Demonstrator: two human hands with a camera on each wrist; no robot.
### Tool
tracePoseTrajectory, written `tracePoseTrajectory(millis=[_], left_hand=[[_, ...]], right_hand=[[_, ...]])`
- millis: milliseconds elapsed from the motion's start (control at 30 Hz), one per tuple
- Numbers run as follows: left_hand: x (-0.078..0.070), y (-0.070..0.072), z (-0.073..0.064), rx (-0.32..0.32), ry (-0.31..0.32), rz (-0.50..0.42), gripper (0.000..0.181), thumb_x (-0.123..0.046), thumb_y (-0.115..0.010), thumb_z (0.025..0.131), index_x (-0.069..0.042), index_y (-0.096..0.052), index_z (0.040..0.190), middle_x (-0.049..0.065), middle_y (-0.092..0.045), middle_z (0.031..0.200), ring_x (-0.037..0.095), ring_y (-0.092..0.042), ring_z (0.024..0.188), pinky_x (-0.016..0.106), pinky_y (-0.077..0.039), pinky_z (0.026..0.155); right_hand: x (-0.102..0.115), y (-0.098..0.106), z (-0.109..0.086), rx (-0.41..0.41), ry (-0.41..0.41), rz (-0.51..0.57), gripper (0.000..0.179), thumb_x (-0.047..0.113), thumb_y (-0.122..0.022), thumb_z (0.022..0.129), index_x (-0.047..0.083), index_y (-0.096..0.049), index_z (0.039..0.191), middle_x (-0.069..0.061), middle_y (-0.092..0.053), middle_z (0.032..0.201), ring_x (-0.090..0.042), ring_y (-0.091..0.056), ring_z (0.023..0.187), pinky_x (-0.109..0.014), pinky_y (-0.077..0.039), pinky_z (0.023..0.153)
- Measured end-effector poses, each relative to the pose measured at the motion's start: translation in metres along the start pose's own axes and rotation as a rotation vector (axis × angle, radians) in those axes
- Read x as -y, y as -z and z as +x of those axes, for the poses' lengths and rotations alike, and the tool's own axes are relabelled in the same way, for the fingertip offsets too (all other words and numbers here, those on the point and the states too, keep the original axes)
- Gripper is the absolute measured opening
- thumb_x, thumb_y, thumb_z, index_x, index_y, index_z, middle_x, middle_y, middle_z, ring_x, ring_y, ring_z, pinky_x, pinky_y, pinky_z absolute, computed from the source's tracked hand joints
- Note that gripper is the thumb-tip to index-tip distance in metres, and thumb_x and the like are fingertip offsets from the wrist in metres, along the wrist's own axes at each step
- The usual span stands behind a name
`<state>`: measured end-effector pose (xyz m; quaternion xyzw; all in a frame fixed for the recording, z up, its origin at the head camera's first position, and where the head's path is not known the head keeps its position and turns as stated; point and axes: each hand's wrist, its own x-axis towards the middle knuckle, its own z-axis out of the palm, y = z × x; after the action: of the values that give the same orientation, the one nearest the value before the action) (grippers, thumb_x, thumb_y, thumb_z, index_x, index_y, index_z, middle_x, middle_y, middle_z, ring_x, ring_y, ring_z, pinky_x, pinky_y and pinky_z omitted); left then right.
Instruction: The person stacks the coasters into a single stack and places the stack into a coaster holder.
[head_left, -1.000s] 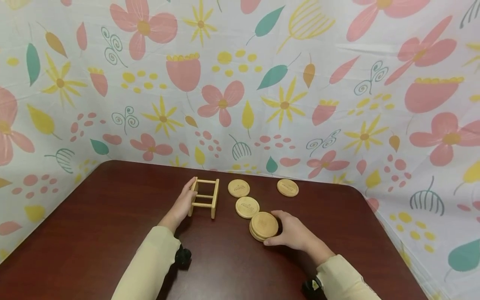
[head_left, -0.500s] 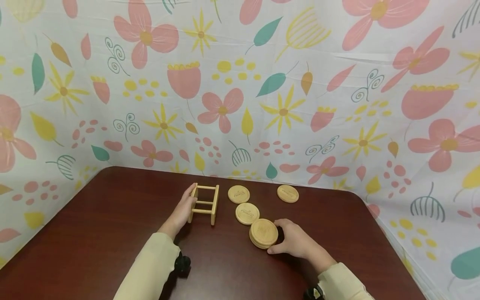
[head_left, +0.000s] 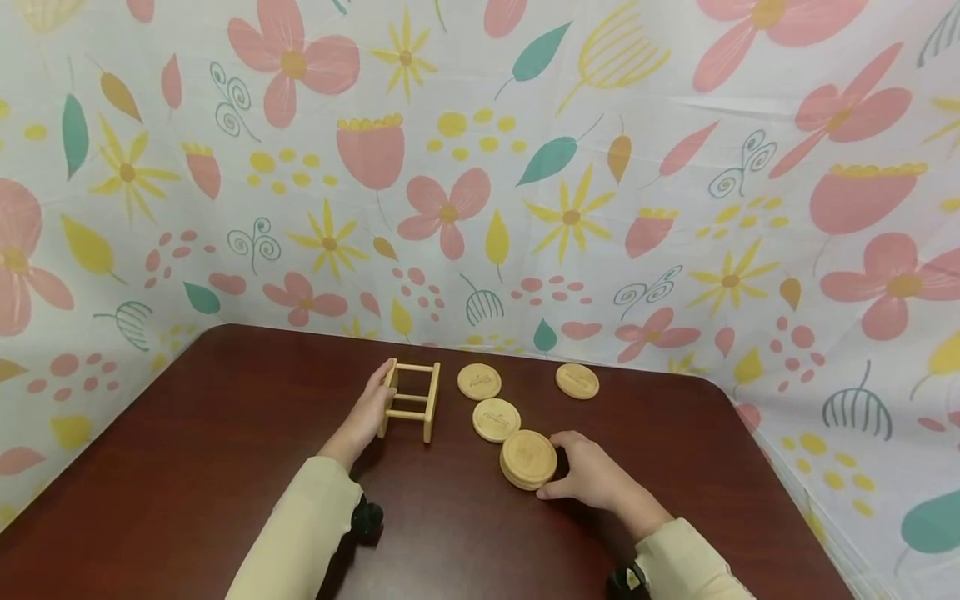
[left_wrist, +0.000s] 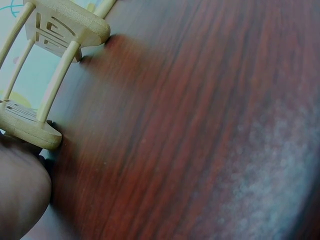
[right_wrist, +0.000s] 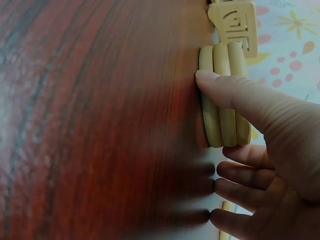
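At the left, my left hand (head_left: 367, 412) grips the near side panel of a small wooden coaster rack (head_left: 427, 408). In the left wrist view, slotted end panels and round rods of the rack (left_wrist: 55, 82) show. My right hand (head_left: 596, 473) is at the right edge of a stack of wooden coasters (head_left: 528, 456), thumb and index finger spread around its side. Three coasters (right_wrist: 220, 120) lie in the stack in the right wrist view, with the thumb across them and the index fingertip at their edge. The other fingers extend loosely below.
Three single coasters lie flat behind the stack: one (head_left: 497, 419) touching or nearly touching it, one (head_left: 479, 382) near the rack, and another (head_left: 577, 381) to the right. A flower-printed cloth (head_left: 480, 167) hangs beyond the dark wooden table (head_left: 210, 467).
The top coaster, offset on the stack a second ago, now sits lined up with those below. The right hand has shifted slightly right. The left hand and rack have stayed put.
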<state>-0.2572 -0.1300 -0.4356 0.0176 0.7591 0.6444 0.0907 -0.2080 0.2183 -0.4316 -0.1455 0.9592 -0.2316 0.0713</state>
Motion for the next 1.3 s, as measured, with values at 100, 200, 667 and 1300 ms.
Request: tracePoseTrajectory(millis=[100,200,667,1300], left_hand=[[-0.013,-0.001,-0.006,0.012,0.014,-0.013,0.059,-0.018,-0.028,0.099,-0.024,-0.007,0.154,0.010,0.003,0.160,0.037,-0.006,0.145,0.062,-0.012,0.111],[-0.022,-0.002,-0.014,0.018,0.023,0.002,0.060,-0.017,-0.027,0.098,-0.022,-0.006,0.154,0.012,0.002,0.160,0.038,-0.006,0.145,0.062,-0.012,0.111],[-0.025,-0.002,-0.018,0.010,0.026,-0.001,0.060,-0.016,-0.027,0.098,-0.021,-0.007,0.154,0.011,0.001,0.160,0.036,-0.006,0.145,0.060,-0.010,0.113],[-0.009,0.001,-0.004,0.008,0.023,-0.012,0.060,-0.017,-0.028,0.098,-0.026,-0.007,0.153,0.009,0.000,0.160,0.036,-0.007,0.145,0.061,-0.011,0.112]], right_hand=[[0.000,0.001,0.001,-0.007,0.001,-0.006,0.084,0.036,-0.087,0.061,-0.006,-0.052,0.125,-0.019,-0.055,0.127,-0.033,-0.051,0.120,-0.048,-0.042,0.098],[0.000,0.001,0.001,-0.003,0.000,-0.010,0.084,0.036,-0.087,0.061,-0.006,-0.053,0.125,-0.019,-0.055,0.126,-0.033,-0.052,0.120,-0.048,-0.043,0.098],[0.001,0.003,0.001,-0.015,0.022,-0.024,0.071,0.033,-0.087,0.062,-0.003,-0.059,0.115,-0.014,-0.060,0.116,-0.030,-0.056,0.112,-0.046,-0.045,0.095],[-0.004,0.008,0.003,0.001,0.041,0.038,0.088,0.058,-0.077,0.065,0.004,-0.053,0.130,-0.011,-0.057,0.127,-0.028,-0.053,0.120,-0.047,-0.043,0.098]])
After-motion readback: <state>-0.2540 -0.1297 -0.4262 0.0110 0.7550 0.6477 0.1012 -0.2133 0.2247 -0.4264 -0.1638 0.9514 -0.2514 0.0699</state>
